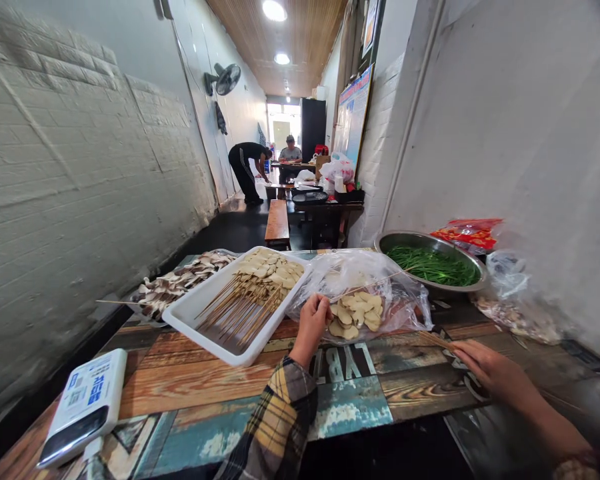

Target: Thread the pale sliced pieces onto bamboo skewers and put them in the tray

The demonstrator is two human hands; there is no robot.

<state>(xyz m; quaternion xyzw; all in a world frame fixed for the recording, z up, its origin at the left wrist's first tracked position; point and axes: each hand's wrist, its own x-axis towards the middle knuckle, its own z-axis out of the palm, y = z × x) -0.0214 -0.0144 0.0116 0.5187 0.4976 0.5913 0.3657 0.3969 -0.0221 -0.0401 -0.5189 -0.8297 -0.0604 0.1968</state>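
Note:
My left hand (312, 325) is closed in a pinch on a thin bamboo skewer (367, 285), which points right across a clear plastic bag (405, 303). Pale flat slices (356, 315) lie on the bag beside this hand; I cannot tell what food they are. My right hand (485, 365) has its fingers together on a bundle of bamboo skewers (433, 339) at the table's right. Part of the bundle is hidden under the hand. Left of my left hand, a white tray (240, 359) holds many skewered pale slices (267, 270), sticks toward me.
Brown-and-white strips of food (177, 283) lie left of the tray. A steel bowl (453, 289) of green stalks stands back right, near plastic bags (510, 273). A white scale (85, 403) sits front left on the patterned table (205, 380). Two people (247, 163) are farther back.

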